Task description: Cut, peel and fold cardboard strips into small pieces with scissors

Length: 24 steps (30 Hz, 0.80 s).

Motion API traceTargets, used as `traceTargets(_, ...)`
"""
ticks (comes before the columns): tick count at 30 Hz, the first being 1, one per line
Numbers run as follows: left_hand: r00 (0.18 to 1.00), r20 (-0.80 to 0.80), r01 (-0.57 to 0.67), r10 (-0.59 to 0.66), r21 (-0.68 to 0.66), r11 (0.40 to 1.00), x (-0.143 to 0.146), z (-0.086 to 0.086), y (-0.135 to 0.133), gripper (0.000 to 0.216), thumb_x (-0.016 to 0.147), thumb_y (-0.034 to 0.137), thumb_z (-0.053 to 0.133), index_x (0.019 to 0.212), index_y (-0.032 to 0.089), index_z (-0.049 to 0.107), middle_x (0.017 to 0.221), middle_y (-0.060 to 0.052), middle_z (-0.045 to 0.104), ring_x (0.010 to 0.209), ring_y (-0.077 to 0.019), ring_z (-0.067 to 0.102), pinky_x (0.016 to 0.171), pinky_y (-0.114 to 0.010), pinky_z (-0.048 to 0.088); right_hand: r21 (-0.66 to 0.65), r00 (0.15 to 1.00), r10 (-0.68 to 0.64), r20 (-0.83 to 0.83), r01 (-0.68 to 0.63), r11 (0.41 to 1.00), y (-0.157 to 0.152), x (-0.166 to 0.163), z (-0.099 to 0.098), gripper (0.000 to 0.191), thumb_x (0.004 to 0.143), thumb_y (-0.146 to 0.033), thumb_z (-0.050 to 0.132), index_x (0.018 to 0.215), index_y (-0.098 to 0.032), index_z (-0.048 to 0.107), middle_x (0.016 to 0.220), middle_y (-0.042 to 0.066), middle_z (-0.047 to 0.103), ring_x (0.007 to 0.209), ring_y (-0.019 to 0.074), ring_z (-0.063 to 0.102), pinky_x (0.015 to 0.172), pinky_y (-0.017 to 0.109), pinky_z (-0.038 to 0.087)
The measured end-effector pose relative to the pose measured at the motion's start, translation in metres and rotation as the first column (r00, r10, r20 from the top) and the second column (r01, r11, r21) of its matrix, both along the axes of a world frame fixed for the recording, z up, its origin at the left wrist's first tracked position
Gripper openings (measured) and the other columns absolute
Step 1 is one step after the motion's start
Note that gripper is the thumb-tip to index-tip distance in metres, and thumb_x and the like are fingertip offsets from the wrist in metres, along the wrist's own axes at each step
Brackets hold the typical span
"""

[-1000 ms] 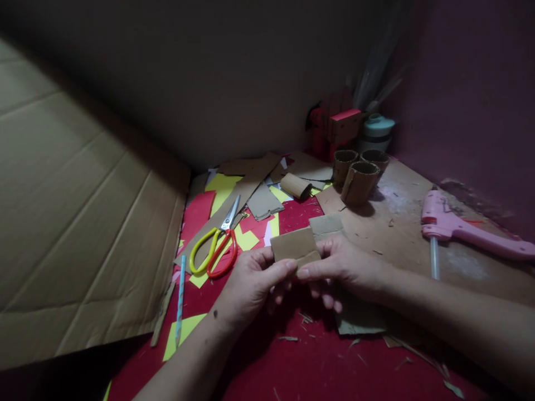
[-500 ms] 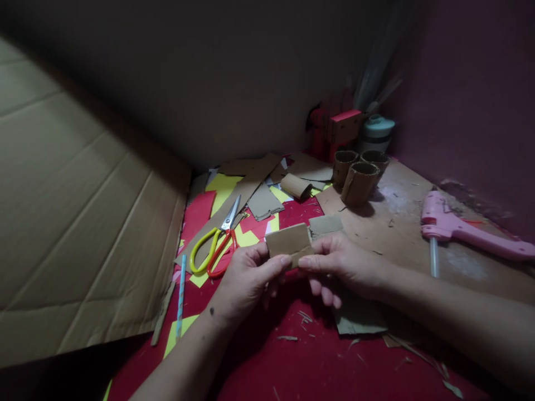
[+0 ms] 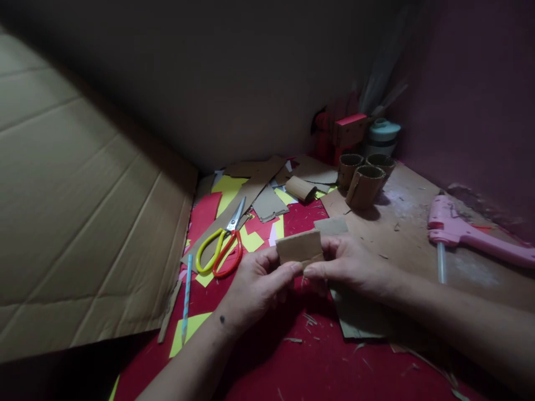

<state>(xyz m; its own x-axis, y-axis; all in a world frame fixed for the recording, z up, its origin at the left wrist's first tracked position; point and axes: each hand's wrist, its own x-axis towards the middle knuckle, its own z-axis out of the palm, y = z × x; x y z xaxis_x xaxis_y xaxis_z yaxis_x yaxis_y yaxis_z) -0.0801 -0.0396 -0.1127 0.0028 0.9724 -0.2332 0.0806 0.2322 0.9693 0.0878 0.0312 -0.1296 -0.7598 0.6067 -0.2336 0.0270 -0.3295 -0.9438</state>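
Note:
A small cardboard piece is held up between my two hands over the red surface. My left hand pinches its lower left side, thumb in front and fingers behind. My right hand grips the lower right edge, the thumb close to the left thumb. The right fingers behind the piece are partly hidden. Scissors with one yellow and one red handle lie slightly open to the left of my left hand. Just beyond my right hand is another flat cardboard scrap.
Three cardboard tubes stand at the back right, with another tube on its side among scraps. A pink glue gun lies at the right. A blue pencil lies near a large cardboard panel on the left.
The whole view has shifted slightly, moving things a little to the right. The cardboard piece remains in both hands, tilted a little differently, and the right fingers have curled in behind it.

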Motion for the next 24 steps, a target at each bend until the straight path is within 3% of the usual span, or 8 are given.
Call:
traceTargets(9, 0.994, -0.007, 0.112, -0.112, -0.038, 0.993, -0.0004, -0.0002, -0.0001, 0.015, 0.08, 0.028, 0.065, 0.085, 0.014, 0.066, 0.062, 0.0, 0.06, 0.046, -0.0064, 0.047, 0.043, -0.018, 0.035, -0.031, 0.997, -0.08, 0.017, 0.08, 0.996, -0.0018, 0.0008, -0.0035, 0.02, 0.068, -0.027, 0.072, 0.079, -0.013, 0.061, 0.054, 0.001, 0.064, 0.043, 0.0092, 0.056, 0.045, 0.021, 0.045)
traceTargets(17, 0.985, -0.037, 0.17, -0.169, 0.012, 0.985, 0.0006, 0.0021, -0.0028, 0.017, 0.086, 0.029, 0.057, 0.083, 0.014, 0.066, 0.056, 0.003, 0.051, 0.044, -0.0052, 0.04, 0.04, -0.018, 0.029, -0.037, 0.999, -0.023, -0.047, 0.021, 0.999, 0.0009, 0.002, -0.0039, 0.02, 0.069, -0.027, 0.074, 0.079, -0.014, 0.062, 0.054, 0.0, 0.061, 0.047, 0.0107, 0.056, 0.049, 0.023, 0.045)
traceTargets(21, 0.982, -0.071, 0.175, -0.178, -0.041, 0.984, 0.0016, -0.0005, -0.0034, 0.017, 0.083, 0.03, 0.06, 0.077, 0.014, 0.063, 0.058, 0.004, 0.05, 0.046, -0.0054, 0.041, 0.042, -0.018, 0.03, 0.014, 0.984, -0.136, -0.117, 0.139, 0.99, 0.0027, 0.0033, -0.0071, 0.021, 0.073, -0.032, 0.073, 0.083, -0.016, 0.064, 0.072, 0.001, 0.064, 0.061, 0.0105, 0.057, 0.056, 0.022, 0.044)
traceTargets(24, 0.981, -0.084, 0.165, -0.174, -0.099, 0.981, 0.0028, -0.005, -0.0027, 0.02, 0.081, 0.033, 0.062, 0.078, 0.014, 0.062, 0.057, 0.004, 0.049, 0.045, -0.0058, 0.041, 0.042, -0.019, 0.03, 0.06, 0.97, -0.232, -0.067, 0.236, 0.97, 0.003, 0.0044, -0.0092, 0.016, 0.074, -0.031, 0.072, 0.074, -0.016, 0.065, 0.067, -0.001, 0.061, 0.058, 0.0092, 0.052, 0.053, 0.021, 0.038)
